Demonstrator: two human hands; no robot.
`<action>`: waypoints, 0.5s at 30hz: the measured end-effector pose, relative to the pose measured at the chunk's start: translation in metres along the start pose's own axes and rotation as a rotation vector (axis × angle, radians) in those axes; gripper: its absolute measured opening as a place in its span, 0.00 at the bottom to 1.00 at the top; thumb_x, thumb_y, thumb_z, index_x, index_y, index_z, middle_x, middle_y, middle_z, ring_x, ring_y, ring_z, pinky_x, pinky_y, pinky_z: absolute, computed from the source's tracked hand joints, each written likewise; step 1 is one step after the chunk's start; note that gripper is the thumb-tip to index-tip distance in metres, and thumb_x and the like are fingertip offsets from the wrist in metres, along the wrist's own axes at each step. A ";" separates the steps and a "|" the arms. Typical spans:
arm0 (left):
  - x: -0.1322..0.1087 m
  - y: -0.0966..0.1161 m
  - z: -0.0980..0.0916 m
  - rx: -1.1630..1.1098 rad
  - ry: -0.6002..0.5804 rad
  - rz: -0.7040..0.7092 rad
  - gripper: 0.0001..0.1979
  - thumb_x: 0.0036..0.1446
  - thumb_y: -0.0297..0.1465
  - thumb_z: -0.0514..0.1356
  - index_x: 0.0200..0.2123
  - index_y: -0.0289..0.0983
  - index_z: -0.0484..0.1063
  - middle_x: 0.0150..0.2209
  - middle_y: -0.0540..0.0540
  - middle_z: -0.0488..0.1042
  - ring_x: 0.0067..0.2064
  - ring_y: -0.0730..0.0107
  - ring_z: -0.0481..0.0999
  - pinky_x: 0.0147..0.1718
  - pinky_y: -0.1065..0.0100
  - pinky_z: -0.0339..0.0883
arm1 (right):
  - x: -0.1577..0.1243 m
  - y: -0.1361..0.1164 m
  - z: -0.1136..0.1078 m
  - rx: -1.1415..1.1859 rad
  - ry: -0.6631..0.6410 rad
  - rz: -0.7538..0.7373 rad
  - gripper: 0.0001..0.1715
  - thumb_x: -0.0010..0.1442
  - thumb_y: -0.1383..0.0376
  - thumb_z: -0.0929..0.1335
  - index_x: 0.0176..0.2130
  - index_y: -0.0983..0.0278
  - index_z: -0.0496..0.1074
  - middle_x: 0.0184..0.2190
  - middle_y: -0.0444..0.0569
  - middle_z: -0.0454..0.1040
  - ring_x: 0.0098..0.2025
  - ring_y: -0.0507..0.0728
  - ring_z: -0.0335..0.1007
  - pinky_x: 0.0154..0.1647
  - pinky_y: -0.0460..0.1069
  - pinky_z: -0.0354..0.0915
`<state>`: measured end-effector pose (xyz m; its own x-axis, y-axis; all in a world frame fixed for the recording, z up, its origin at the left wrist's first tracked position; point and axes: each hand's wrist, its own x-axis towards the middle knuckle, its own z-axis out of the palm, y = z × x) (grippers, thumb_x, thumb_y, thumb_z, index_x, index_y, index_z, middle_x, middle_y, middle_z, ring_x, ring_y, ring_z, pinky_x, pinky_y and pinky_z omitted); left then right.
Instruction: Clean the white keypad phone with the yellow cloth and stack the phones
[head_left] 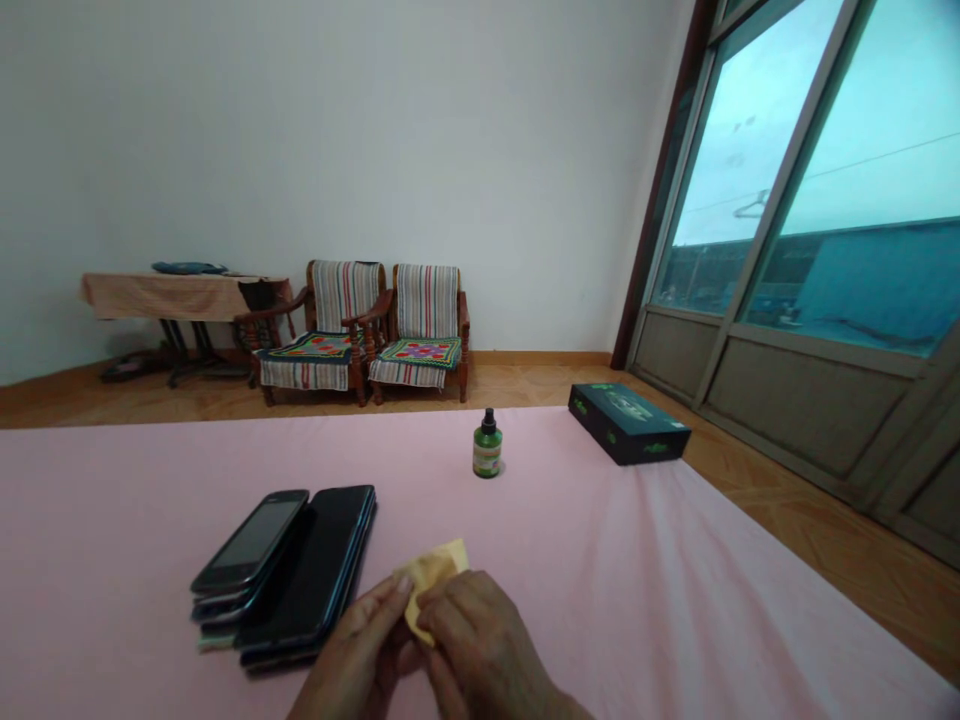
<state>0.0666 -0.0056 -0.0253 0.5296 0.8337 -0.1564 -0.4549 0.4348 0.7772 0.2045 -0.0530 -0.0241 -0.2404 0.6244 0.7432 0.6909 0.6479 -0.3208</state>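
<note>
My left hand (367, 638) pinches the near left edge of a small pale-yellow cloth (444, 562), its thumb lying on top. Closed over the cloth's right side is my right hand (480, 632), fingers bent and pressed into it. The two hands meet low in the middle of the view; whether anything lies inside the cloth is hidden. Just left of my left hand are two stacks of phones side by side: a stack of smaller phones (255, 540) and a stack of larger black phones (322, 560). Beyond the hands stands a green spray bottle (487, 448) with a black top.
A flat black box (628, 424) with green markings sits at the far right of the pink-covered table (645, 600). Behind are two wooden armchairs (420, 320) and a cloth-draped side table (165, 295). A large window (787, 200) fills the right side.
</note>
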 end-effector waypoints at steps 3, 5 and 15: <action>0.000 0.000 0.001 -0.010 0.004 0.007 0.09 0.51 0.32 0.68 0.35 0.33 0.79 0.27 0.46 0.77 0.29 0.69 0.75 0.26 0.74 0.67 | 0.000 -0.005 -0.004 -0.017 -0.059 -0.006 0.11 0.56 0.74 0.63 0.39 0.65 0.68 0.36 0.52 0.75 0.38 0.58 0.67 0.40 0.51 0.64; -0.001 0.001 0.004 -0.024 0.005 0.010 0.12 0.52 0.33 0.68 0.38 0.33 0.78 0.31 0.44 0.79 0.33 0.66 0.77 0.29 0.73 0.68 | 0.000 -0.008 -0.007 -0.025 -0.114 -0.001 0.10 0.57 0.74 0.62 0.39 0.65 0.68 0.36 0.52 0.74 0.38 0.58 0.67 0.40 0.52 0.64; 0.000 0.002 0.007 -0.047 0.021 0.039 0.16 0.52 0.35 0.67 0.41 0.30 0.76 0.36 0.39 0.80 0.38 0.59 0.79 0.28 0.71 0.68 | 0.000 -0.013 -0.021 0.066 -0.084 0.142 0.07 0.62 0.70 0.61 0.36 0.63 0.68 0.32 0.52 0.72 0.35 0.58 0.67 0.36 0.51 0.65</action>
<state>0.0710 -0.0069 -0.0196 0.4955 0.8573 -0.1396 -0.5084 0.4166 0.7536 0.2100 -0.0708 -0.0072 -0.2013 0.7441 0.6370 0.6762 0.5761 -0.4593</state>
